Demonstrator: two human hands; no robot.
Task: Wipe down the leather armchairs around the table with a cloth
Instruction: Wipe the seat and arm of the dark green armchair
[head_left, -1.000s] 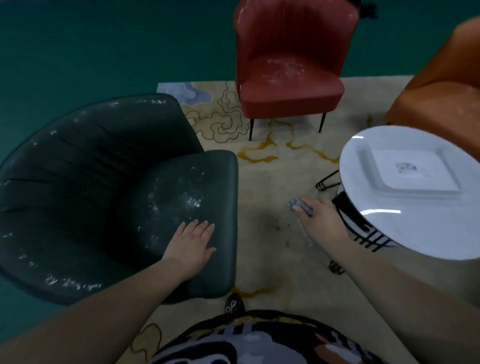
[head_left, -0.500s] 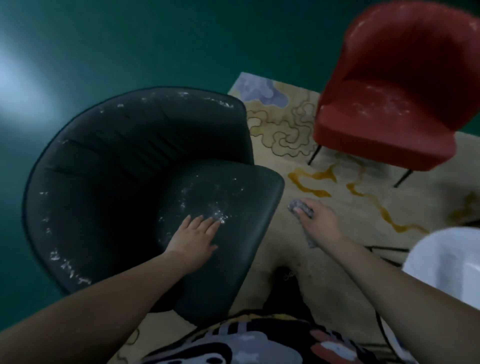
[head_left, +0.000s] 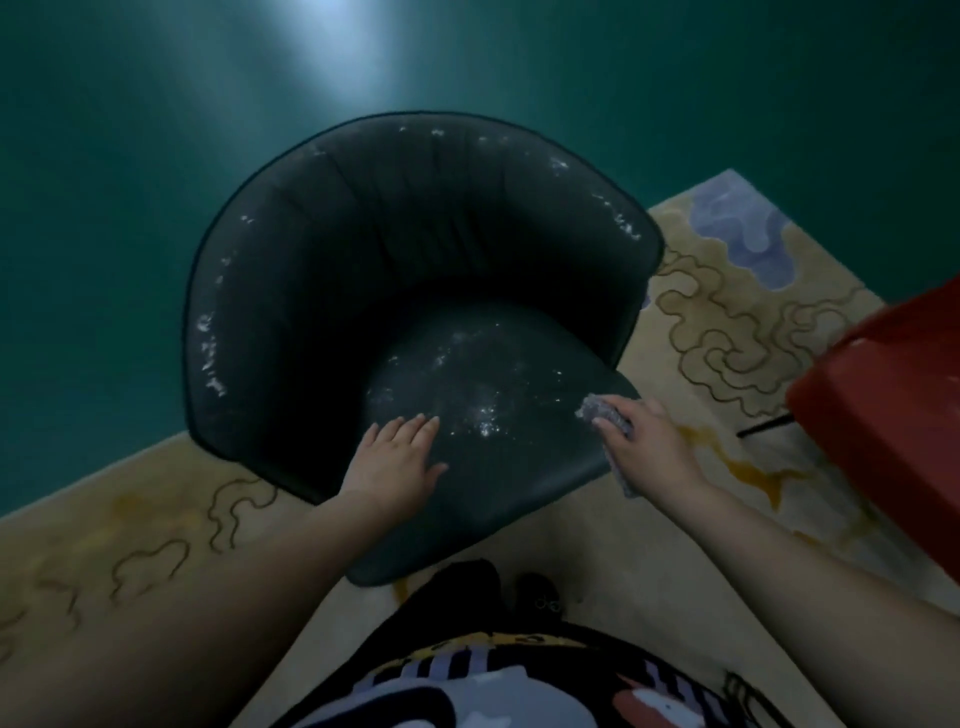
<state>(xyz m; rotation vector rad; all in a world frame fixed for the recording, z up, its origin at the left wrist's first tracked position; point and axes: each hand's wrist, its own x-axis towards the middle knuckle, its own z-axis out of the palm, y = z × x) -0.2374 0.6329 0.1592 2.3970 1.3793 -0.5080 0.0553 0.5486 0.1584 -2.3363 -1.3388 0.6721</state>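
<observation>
A: What's biggest here?
B: The rug (head_left: 737, 322), then the dark armchair (head_left: 405, 270) at its edge, seat speckled white. A red chair (head_left: 883, 415) sits at right.
A: And the hands?
B: Left hand (head_left: 395, 462) lies flat on the seat, fingers straight. Right hand (head_left: 649, 447) grasps the cloth (head_left: 605, 410) at the seat's right edge.

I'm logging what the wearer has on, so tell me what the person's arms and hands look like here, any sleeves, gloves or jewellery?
Both forearms are bare as far as the frame shows, with no sleeves in view. The left hand and the right hand wear no gloves, and no rings, watch or bracelets can be made out. Low in the frame, the person's top is dark, with yellow, white stripes and a reddish patch.
</observation>
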